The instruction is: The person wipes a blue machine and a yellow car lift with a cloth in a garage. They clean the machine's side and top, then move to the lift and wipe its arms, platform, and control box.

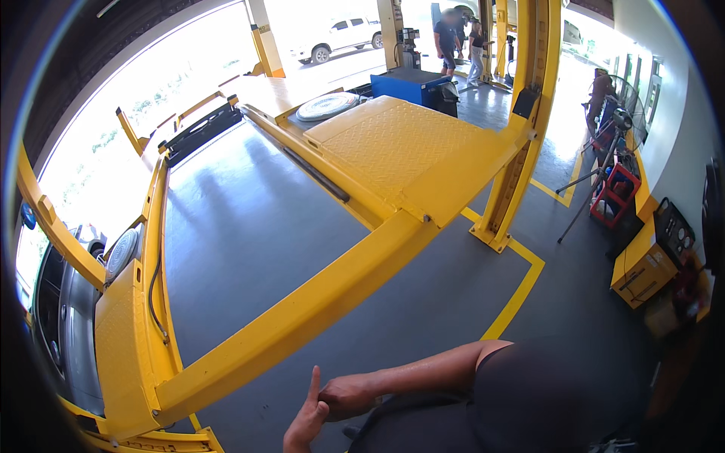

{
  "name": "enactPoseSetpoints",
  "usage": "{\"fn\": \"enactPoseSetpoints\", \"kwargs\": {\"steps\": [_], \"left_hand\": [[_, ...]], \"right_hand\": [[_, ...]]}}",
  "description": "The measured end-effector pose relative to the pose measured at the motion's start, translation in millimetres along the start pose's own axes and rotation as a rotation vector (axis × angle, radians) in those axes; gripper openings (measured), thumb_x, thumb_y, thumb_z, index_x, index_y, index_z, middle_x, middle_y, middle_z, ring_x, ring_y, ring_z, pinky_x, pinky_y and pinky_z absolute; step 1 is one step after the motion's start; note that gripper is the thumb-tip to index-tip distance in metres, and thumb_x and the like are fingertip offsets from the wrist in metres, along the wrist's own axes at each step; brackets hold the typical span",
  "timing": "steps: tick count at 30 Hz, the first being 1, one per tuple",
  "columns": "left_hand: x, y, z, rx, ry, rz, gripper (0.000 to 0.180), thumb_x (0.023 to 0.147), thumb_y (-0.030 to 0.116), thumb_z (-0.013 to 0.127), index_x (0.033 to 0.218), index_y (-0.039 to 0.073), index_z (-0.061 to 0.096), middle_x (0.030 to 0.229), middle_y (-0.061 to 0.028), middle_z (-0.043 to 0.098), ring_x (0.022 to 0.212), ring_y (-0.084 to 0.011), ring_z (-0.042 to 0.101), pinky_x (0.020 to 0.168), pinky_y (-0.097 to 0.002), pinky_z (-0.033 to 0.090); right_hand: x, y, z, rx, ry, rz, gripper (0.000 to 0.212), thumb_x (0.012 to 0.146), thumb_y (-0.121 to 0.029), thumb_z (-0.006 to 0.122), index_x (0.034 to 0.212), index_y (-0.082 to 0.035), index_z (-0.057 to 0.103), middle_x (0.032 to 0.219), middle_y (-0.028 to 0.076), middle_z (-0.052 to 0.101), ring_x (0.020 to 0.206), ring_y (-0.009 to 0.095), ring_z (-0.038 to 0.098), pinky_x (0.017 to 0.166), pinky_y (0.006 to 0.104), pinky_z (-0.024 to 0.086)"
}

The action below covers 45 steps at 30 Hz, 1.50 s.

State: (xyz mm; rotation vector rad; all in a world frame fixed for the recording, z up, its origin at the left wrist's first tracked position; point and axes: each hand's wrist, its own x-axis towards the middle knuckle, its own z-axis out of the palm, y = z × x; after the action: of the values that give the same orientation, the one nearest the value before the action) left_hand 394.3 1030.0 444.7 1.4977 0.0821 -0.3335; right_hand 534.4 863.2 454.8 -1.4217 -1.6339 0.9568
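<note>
My left hand [303, 424] is at the bottom middle, one finger stretched straight up and the thumb bent toward my other hand. My right hand [350, 395] meets it from the right, its fingers curled in against the left one; what lies inside them, if anything, is hidden. Just beyond both hands runs the yellow crossbeam [302, 313] of a vehicle lift, and neither hand touches it. A wide tread-plate runway [377, 143] joins the beam's far right end, and a second runway [121, 340] joins its left end.
A yellow lift post [521, 143] stands on the right. Along the right wall are a yellow-and-black machine [653, 257], a red crate [615, 198] and a tripod fan [623, 121]. Two people [461, 45] are by a blue cabinet [411, 87]. A dark car [72, 325] is at left.
</note>
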Motion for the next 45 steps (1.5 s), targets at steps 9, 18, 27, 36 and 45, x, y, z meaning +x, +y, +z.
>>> {"fn": "enactPoseSetpoints", "kwargs": {"steps": [9, 18, 27, 36, 45], "left_hand": [[-83.7, 121.4, -79.6, 0.469, -0.666, -0.308, 0.126, 0.092, 0.058, 0.070, 0.159, 0.009, -0.026, 0.160, -0.0386, 0.017, 0.151, -0.0405, 0.028, 0.121, -0.0402, 0.028], [-224.9, 135.3, -180.7, 0.151, 0.043, 0.198, 0.082, 0.101, 0.049, 0.060, 0.162, 0.007, 0.024, 0.149, -0.0225, 0.052, 0.136, -0.0313, 0.052, 0.114, -0.0450, 0.038], [-167.5, -14.9, -142.4, 0.379, -0.140, -0.216, 0.085, 0.099, 0.036, 0.069, 0.161, 0.000, 0.023, 0.141, -0.0218, 0.059, 0.133, -0.0337, 0.056, 0.111, -0.0401, 0.045], [-176.3, -15.5, -160.2, 0.331, -0.001, -0.423, 0.065, 0.100, 0.026, 0.067, 0.155, 0.004, 0.040, 0.144, -0.0145, 0.060, 0.134, -0.0284, 0.056, 0.111, -0.0407, 0.044], [-179.8, -47.8, -157.4, 0.254, -0.106, -0.597, 0.063, 0.101, 0.022, 0.065, 0.155, 0.003, 0.038, 0.146, -0.0143, 0.058, 0.134, -0.0278, 0.055, 0.112, -0.0404, 0.044]], "right_hand": [[88.1, -67.6, 31.0, 0.450, -0.242, 0.256, 0.041, 0.099, -0.026, 0.057, 0.128, 0.002, 0.064, 0.119, 0.016, 0.070, 0.108, 0.027, 0.062, 0.097, 0.0392, 0.046], [51.3, -41.1, 49.5, 0.672, 0.125, 0.937, 0.040, 0.097, -0.037, 0.067, 0.113, 0.000, 0.069, 0.111, 0.012, 0.069, 0.104, 0.022, 0.064, 0.089, 0.0356, 0.053], [-23.4, 26.2, 43.6, 0.892, 1.699, 0.541, 0.041, 0.099, -0.020, 0.064, 0.136, -0.003, 0.055, 0.129, 0.013, 0.061, 0.117, 0.027, 0.061, 0.105, 0.0419, 0.051], [-22.5, 14.1, -66.2, -0.029, 1.996, 0.246, 0.041, 0.102, -0.031, 0.065, 0.127, 0.002, 0.061, 0.112, 0.014, 0.068, 0.101, 0.024, 0.067, 0.090, 0.0343, 0.054], [98.8, 73.4, -60.3, -0.687, 1.984, 0.358, 0.024, 0.106, -0.019, 0.053, 0.087, -0.003, 0.053, 0.083, 0.019, 0.058, 0.073, 0.044, 0.056, 0.063, 0.0460, 0.045]]}}
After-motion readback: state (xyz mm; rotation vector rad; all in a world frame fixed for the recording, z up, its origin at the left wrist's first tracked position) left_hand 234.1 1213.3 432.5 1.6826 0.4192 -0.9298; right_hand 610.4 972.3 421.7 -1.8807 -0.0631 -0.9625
